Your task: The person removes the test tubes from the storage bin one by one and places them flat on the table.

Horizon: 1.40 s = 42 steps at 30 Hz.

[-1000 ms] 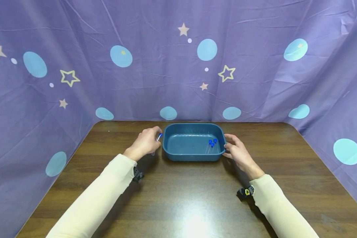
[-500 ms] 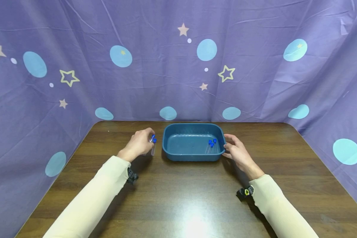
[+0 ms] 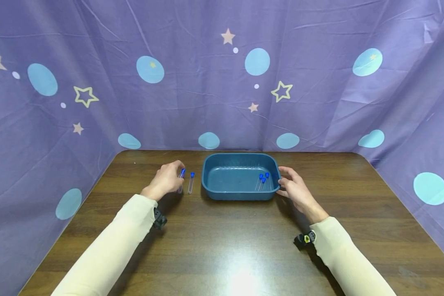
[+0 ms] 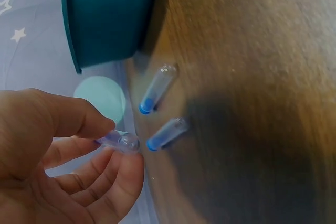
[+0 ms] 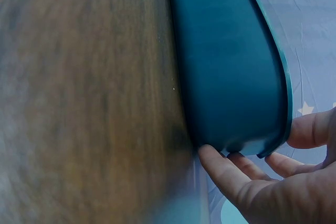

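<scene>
On the wooden table (image 3: 222, 246), left of the teal plastic tub (image 3: 240, 193), the left hand (image 3: 165, 179) is pinching a clear blue-capped tube (image 4: 119, 140) in curled fingertips; the right hand (image 3: 296, 190), fingers relaxed, is steadying the tub's end

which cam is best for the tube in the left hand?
Left wrist: the tube fills the near field, pinched between the left hand's thumb and fingertips, above two more tubes lying on the table. Head view shows it only as a small sliver past the knuckles. Right wrist view shows none of it, just the tray wall.
</scene>
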Tool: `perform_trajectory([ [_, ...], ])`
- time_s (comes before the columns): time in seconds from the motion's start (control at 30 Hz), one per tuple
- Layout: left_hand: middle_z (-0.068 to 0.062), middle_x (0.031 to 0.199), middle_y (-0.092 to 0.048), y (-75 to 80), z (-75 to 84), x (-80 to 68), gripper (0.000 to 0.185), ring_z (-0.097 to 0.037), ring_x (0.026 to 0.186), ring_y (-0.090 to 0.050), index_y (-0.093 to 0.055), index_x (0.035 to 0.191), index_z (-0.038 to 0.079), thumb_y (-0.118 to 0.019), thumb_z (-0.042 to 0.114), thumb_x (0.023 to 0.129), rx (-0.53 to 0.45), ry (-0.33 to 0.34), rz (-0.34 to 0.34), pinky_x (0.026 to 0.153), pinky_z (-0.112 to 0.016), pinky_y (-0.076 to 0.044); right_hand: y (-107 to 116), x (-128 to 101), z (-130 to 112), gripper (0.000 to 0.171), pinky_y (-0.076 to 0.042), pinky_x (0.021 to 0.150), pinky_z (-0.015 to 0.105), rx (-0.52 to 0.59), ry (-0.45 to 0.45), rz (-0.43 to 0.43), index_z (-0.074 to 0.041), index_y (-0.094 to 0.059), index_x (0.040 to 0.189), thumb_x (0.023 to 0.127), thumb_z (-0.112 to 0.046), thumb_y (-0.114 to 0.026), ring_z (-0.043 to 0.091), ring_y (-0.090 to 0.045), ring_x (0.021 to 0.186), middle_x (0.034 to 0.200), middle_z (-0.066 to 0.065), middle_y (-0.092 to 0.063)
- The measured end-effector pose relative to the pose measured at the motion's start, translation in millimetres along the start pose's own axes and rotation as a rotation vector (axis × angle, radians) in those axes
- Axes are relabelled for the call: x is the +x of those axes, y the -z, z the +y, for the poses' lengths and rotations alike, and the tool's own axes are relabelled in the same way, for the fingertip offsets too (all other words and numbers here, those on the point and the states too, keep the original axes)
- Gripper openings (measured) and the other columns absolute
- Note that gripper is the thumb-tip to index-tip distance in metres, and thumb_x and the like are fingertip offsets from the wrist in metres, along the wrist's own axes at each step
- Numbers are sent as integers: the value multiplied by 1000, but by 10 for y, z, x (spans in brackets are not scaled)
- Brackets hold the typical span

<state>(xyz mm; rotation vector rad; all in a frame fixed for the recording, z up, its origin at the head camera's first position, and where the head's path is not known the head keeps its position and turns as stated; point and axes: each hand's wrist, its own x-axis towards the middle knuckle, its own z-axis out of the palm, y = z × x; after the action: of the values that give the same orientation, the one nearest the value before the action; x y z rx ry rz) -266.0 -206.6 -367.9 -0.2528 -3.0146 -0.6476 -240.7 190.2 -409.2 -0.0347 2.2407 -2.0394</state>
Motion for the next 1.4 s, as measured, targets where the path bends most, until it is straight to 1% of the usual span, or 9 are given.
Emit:
perform_trajectory([
  [0.2, -14, 88, -61, -18, -65, 3, 45, -36, 88, -56, -56, 121, 5, -63, 8, 77, -2, 21, -7, 82, -53, -45, 1, -7, -1, 52, -43, 95, 52, 5, 1, -3, -2, -27, 146, 95, -1, -38, 44, -46, 119, 138, 30, -33],
  [0.33, -17, 94, -63, -28, -98, 16, 46, -36, 88, -58, -55, 123, 4, -64, 8, 77, -12, 38, -26, 82, -54, -45, 2, -16, -10, 52, -43, 96, 51, -2, 5, -6, -2, -27, 146, 95, -1, -38, 43, -46, 120, 139, 29, -33],
  [0.57, -18, 94, -65, -63, -186, 78, 45, -34, 80, -62, -54, 124, 4, -63, 9, 80, -29, 104, -68, 79, -49, -48, 6, -10, -12, 51, -42, 96, 52, 16, 5, -8, -1, -27, 145, 95, -1, -37, 45, -47, 119, 139, 30, -34],
  [0.73, -22, 108, -62, -72, -235, 114, 45, -35, 86, -60, -54, 124, 2, -62, 8, 80, -30, 115, -69, 79, -49, -47, 7, -6, -7, 52, -42, 96, 52, 21, 6, -8, -1, -26, 146, 95, 0, -37, 44, -46, 119, 139, 31, -33],
  [0.83, -22, 108, -62, -86, -245, 127, 45, -29, 75, -63, -52, 125, 0, -61, 6, 81, -59, 129, -84, 73, -43, -49, 12, -5, -1, 52, -42, 96, 52, 21, 4, -5, -1, -27, 145, 95, 0, -37, 45, -47, 118, 138, 31, -34],
  [0.97, -22, 107, -61, -106, -258, 131, 45, -21, 61, -62, -51, 126, -1, -60, 5, 83, -78, 152, -100, 64, -35, -49, 16, -4, 5, 51, -43, 95, 51, 6, 2, -4, -1, -27, 145, 95, -1, -37, 44, -47, 118, 138, 30, -34],
  [1.2, -22, 108, -62, -132, -290, 155, 45, -28, 74, -62, -52, 125, -1, -62, 6, 82, -50, 158, -94, 73, -41, -48, 1, -6, -18, 51, -43, 95, 53, 6, 1, -1, -1, -27, 145, 95, -1, -38, 44, -45, 121, 139, 30, -33],
  [1.27, -22, 107, -62, -138, -294, 158, 45, -26, 72, -62, -53, 125, -1, -62, 6, 81, -49, 159, -94, 75, -42, -48, -2, -6, -26, 51, -43, 95, 52, 6, -1, 0, -1, -27, 145, 95, -1, -38, 44, -44, 121, 139, 30, -33],
  [1.4, -21, 103, -63, -151, -308, 163, 46, -19, 59, -62, -52, 126, -2, -62, 7, 82, -65, 161, -98, 72, -41, -49, -2, -7, -27, 51, -43, 95, 52, 5, -5, 1, -1, -27, 145, 95, -1, -38, 44, -44, 122, 139, 30, -33],
])
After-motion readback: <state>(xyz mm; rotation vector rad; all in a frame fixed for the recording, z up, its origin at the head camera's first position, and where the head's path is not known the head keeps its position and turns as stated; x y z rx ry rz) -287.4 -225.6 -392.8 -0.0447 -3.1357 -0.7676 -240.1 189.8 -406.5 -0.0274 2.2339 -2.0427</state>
